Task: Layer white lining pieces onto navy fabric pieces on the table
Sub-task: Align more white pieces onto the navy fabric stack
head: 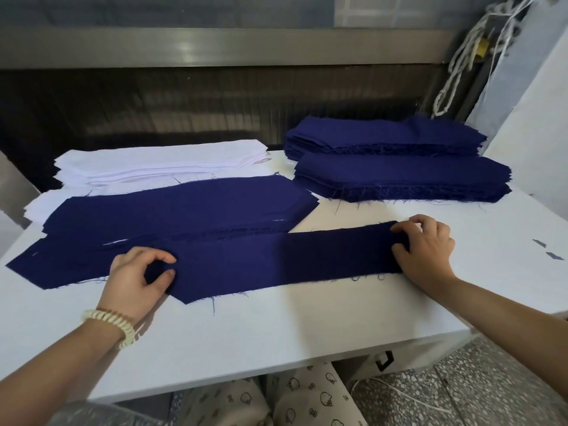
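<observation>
A long navy-blue fabric strip (pixel 276 259) with frayed edges lies across the near middle of the white flat-topped table (pixel 246 333), held at both ends. The left hand (pixel 135 278), with a cream beaded bracelet (pixel 113 324) on its wrist, pinches the strip's left part between thumb and forefinger. The right hand (pixel 425 247) grasps the right end with curled fingers. Just behind the strip, flat navy-blue fabric pieces (pixel 184 207) lie spread and overlapping, touching the strip's far edge. At the back left sits a stack of white lining pieces (pixel 159 162), its near edge covered by the spread navy ones. At the back right stand two stacks of navy-blue cut pieces (pixel 399 176), one behind the other, apart from both hands
</observation>
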Demonstrator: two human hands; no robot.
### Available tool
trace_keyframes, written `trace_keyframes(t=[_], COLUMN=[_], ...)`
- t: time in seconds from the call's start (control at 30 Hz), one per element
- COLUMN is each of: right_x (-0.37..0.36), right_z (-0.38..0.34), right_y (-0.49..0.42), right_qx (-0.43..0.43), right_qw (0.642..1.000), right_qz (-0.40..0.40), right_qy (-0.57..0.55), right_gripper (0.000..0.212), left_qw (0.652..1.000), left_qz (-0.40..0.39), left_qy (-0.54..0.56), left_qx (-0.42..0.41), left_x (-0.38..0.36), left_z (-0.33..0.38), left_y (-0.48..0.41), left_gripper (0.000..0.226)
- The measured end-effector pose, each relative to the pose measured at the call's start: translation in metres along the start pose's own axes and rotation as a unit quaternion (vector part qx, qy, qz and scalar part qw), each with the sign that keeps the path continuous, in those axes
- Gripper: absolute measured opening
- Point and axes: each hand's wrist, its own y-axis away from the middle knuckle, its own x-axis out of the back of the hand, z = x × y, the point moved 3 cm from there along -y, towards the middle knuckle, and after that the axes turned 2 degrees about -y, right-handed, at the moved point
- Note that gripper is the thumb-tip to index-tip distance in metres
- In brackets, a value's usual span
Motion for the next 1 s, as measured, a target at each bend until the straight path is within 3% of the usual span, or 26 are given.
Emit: trace_keyframes(t=[0.17, 0.3, 0.4, 0.6, 0.73, 0.9, 1.0], right_x=[-0.001, -0.004, -0.004, -0.004, 0.003, 0.010, 0.011], right_z=[-0.002, 0.000, -0.001, -0.005, -0.012, -0.028, -0.030], right_y=[0.002, 0.001, 0.001, 0.001, 0.006, 0.020, 0.021], right_qx=[0.007, -0.020, -0.021, 0.005, 0.087, 0.194, 0.189], right_qw=[1.000, 0.998, 0.998, 0.999, 0.996, 0.981, 0.982], right_qz=[-0.007, -0.037, -0.033, -0.028, -0.018, -0.016, -0.019], right_qy=[0.029, 0.040, 0.052, 0.027, -0.022, 0.002, 0.005], right_gripper=[0.037, 0.050, 0.054, 0.050, 0.051, 0.050, 0.054], left_qw=[0.998, 0.990, 0.986, 0.985, 0.989, 0.997, 0.996], left_qz=[0.001, 0.013, 0.029, 0.024, 0.025, 0.021, 0.027], left_qy=[-0.063, -0.105, -0.117, -0.148, -0.122, -0.078, -0.075], left_qx=[0.026, 0.097, 0.114, 0.082, 0.074, -0.007, -0.041], left_x=[-0.003, 0.001, 0.002, 0.000, 0.002, 0.002, 0.002], left_z=[0.003, 0.001, 0.000, 0.005, 0.007, 0.016, 0.017], left_y=[0.001, 0.002, 0.004, 0.005, 0.006, 0.009, 0.010], left_gripper=[0.024, 0.064, 0.075, 0.069, 0.057, 0.042, 0.036])
